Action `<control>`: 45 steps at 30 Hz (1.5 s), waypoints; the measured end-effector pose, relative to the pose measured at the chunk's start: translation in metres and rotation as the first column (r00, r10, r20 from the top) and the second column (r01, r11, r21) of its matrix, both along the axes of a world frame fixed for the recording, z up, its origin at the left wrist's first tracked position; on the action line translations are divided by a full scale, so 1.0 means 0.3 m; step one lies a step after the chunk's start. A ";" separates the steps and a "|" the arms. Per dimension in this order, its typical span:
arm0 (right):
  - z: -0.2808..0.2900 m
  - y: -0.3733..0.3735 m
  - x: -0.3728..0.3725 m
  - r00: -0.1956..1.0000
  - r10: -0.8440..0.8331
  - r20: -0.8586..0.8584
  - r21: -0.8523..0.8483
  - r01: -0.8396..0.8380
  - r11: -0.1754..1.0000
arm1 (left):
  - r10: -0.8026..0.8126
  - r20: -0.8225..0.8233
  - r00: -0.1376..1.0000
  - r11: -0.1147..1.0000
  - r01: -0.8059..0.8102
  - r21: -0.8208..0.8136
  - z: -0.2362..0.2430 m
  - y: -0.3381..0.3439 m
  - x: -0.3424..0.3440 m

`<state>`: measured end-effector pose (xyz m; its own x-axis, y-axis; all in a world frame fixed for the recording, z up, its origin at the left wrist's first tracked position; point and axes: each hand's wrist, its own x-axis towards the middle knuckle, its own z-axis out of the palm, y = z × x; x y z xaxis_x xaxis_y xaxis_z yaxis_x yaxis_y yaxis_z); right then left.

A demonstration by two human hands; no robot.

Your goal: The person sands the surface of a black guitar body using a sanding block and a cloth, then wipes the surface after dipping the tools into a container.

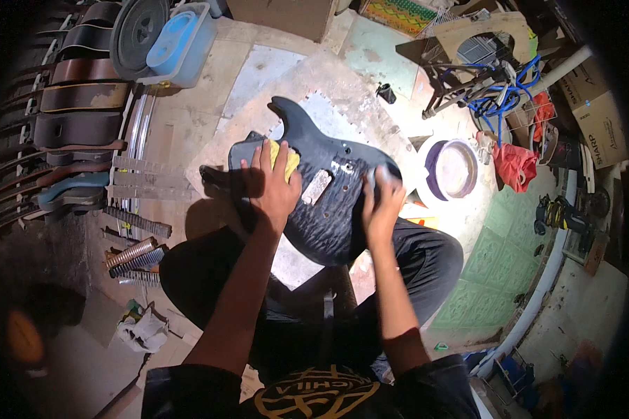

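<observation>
A black electric guitar body lies across my lap. Its top shows a wavy dark grain, several small holes and a slot-shaped cutout. My left hand presses a crumpled yellow cloth against the left part of the body, fingers stretched over it. At the right edge of the body, my right hand has its fingers bent around a small pale thing, blurred and mostly hidden by them. One horn of the body points away from me at the top.
A round purple-rimmed basin stands to the right. Guitar bodies hang in a rack at the left, above several ribbed strips. A blue tub sits far left; blue hose and a red bag lie far right.
</observation>
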<state>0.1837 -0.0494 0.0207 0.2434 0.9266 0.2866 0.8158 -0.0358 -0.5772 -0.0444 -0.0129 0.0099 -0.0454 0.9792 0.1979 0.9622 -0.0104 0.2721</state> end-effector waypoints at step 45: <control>0.038 -0.122 -0.168 0.958 0.253 0.135 -0.150 -0.233 0.961 | 0.045 0.079 0.996 0.999 -0.045 0.006 -0.040 0.004 -0.019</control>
<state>0.1332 -0.0860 0.0320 -0.0309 0.9842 0.1743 0.8868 0.1074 -0.4494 -0.0502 -0.0117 -0.0021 -0.1051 0.9743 0.1993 0.9372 0.0300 0.3475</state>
